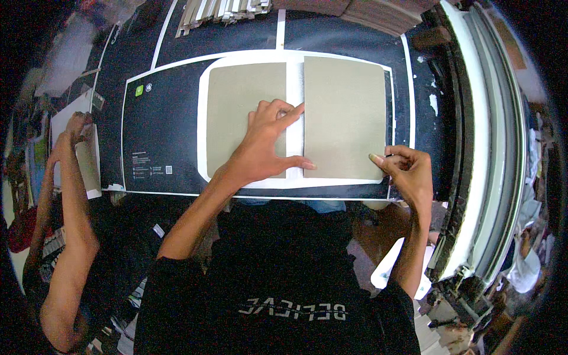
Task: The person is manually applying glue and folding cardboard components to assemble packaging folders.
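The left hand (266,139) is spread wide, thumb and forefinger well apart, with both tips at the left edge of the right board (344,118); its other fingers are bent. The right hand (411,168) is partly curled at that board's lower right corner: the thumb lies on the top face, and the other fingers fold in just beyond the edge. Whether they grip it from beneath I cannot tell.

The right board, a plain greyish-beige rectangle, lies over a white panel (294,77). Beside it on the same panel is the left board (245,89), similar in colour, with a strip of white showing between the two. The panel sits on a dark sheet (163,118) edged in white, which bears a small green mark and fine print at its left. The left hand and wrist cover the lower right part of the left board and some of the white gap.

Beyond the dark sheet, at the top, lies a pile of pale strips (222,9), with a brown slab (384,15) to its right. A long pale rail (476,148) runs down the right side. Far left, a co-worker's hand (77,127) is over a white sheet (64,118).
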`<action>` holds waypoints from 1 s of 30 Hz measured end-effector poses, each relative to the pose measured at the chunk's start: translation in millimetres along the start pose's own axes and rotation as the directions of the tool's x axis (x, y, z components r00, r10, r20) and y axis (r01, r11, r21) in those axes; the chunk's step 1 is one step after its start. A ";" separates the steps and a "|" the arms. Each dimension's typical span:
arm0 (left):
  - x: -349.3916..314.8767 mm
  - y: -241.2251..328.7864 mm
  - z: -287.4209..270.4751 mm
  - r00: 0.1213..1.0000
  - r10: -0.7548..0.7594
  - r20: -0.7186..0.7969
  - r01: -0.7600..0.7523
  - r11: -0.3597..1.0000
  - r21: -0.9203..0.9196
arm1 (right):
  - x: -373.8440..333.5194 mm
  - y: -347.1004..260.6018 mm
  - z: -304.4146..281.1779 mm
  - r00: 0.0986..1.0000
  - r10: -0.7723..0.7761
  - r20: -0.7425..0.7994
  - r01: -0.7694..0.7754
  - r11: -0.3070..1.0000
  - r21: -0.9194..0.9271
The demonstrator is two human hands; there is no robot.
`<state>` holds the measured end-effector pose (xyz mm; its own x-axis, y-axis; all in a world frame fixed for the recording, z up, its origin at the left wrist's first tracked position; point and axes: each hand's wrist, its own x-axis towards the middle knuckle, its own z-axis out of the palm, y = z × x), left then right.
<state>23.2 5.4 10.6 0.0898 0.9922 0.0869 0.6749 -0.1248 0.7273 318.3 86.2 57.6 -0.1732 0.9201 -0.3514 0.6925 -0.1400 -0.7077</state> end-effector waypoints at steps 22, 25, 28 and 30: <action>-1.5 -10.8 4.6 0.998 0.066 0.007 -0.066 0.998 0.014 | 1.1 8.5 8.4 0.999 -0.037 -0.017 0.035 0.993 -0.108; -3.2 -4.3 2.6 1.000 0.024 -0.004 -0.024 0.999 -0.039 | 0.7 9.7 9.1 0.998 -0.049 -0.025 0.046 0.994 -0.099; 0.1 -3.2 -1.6 1.000 0.010 0.020 -0.009 0.999 -0.042 | 3.3 9.1 7.7 1.000 -0.017 -0.010 0.015 0.992 -0.123; 2.1 -8.7 3.0 0.998 0.059 -0.011 -0.059 0.998 0.017 | 3.4 9.9 8.1 1.000 -0.013 -0.019 0.011 0.990 -0.139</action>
<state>19.7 8.5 2.5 0.1218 0.9830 0.1371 0.6811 -0.1833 0.7089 318.9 85.0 44.4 -0.1693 0.9286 -0.3303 0.7812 -0.0779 -0.6194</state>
